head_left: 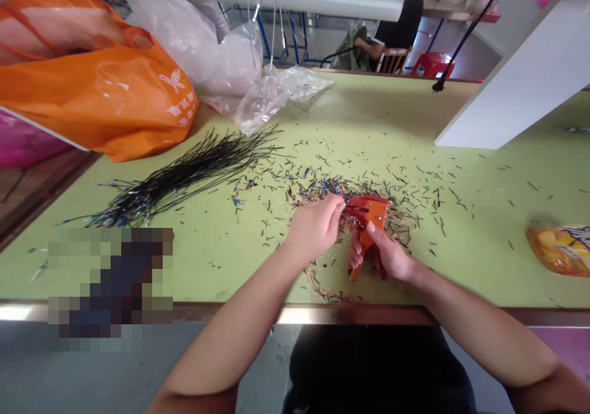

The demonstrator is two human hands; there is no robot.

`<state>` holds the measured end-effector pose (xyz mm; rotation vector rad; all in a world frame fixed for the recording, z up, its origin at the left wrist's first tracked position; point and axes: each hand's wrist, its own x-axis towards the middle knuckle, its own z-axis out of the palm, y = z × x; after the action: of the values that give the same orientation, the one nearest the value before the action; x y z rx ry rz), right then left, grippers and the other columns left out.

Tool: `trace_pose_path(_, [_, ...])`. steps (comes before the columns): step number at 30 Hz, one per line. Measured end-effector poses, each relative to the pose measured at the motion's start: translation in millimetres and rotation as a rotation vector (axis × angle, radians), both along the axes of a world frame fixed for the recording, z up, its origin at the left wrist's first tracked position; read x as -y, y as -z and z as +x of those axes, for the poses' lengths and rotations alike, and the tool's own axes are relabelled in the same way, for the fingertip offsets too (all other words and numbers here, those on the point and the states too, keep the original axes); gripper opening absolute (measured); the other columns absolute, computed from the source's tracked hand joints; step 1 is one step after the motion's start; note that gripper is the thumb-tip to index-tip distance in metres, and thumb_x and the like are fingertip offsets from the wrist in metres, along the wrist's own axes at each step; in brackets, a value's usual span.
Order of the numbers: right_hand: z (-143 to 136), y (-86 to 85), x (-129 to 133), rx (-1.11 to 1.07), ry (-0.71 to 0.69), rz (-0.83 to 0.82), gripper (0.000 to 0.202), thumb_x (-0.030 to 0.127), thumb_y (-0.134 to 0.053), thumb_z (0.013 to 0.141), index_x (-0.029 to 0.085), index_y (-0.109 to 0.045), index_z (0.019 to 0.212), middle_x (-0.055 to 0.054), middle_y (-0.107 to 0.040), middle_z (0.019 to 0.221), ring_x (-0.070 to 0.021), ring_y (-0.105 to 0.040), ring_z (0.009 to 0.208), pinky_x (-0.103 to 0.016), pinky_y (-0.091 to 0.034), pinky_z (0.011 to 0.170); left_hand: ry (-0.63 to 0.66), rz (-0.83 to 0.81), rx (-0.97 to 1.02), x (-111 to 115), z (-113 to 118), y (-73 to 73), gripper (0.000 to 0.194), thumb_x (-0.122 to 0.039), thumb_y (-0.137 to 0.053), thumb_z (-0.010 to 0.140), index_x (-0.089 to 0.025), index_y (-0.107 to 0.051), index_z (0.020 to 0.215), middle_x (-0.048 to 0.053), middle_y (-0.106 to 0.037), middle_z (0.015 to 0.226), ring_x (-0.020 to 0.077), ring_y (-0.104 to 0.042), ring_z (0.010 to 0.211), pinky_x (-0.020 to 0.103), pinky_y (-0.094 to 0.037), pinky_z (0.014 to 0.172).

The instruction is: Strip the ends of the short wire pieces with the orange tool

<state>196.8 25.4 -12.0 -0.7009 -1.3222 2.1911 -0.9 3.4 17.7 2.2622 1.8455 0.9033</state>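
My right hand (385,251) is wrapped round the handles of a red-orange wire stripper (380,211), held over the green table. At the tool's jaw end, my left hand (316,226) is closed in a pinch. A bit of dark wire seems to run from its fingertips into the jaws, though most of what it grips is hidden. Under and around the tool lie many short black offcuts (364,187), with blue bits and copper strands among them. A long bundle of black wires (193,168), with blue ends, lies to the left.
An orange bag (101,94) and clear plastic bags (271,97) stand at the back left. A white post (516,70) rises at the back right, beside a hanging black plug (439,85). A yellow packet (562,251) lies at the right. Beyond the table sits another person (401,27).
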Motion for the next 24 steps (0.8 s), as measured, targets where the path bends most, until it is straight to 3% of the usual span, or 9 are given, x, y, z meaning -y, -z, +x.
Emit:
trace_pose_path(13, [-0.4, -3.5, -0.6, -0.021, 0.029, -0.050, 0.064, 0.081, -0.060, 0.087, 0.019, -0.061, 0.073, -0.001, -0.058, 0.063, -0.0201, -0.063, 0.063, -0.035, -0.053, 0.066, -0.027, -0.006, 0.064, -0.7, 0.7, -2.4, 0.031, -0.031, -0.033, 0.108, -0.020, -0.061, 0.102, 0.003, -0.071, 0.079, 0.0162, -0.065, 0.066, 0.028, -0.039, 0.061])
trace_pose_path(24, [0.6, -0.3, -0.3, 0.017, 0.026, 0.007, 0.065, 0.081, -0.057, 0.089, 0.018, -0.060, 0.072, -0.001, -0.057, 0.061, -0.0193, -0.062, 0.059, -0.033, -0.051, 0.061, -0.017, -0.046, 0.033, -1.5, 1.1, -0.9, 0.030, -0.033, -0.031, 0.108, -0.021, -0.059, 0.103, 0.002, -0.067, 0.073, 0.0179, -0.063, 0.064, 0.028, -0.036, 0.059])
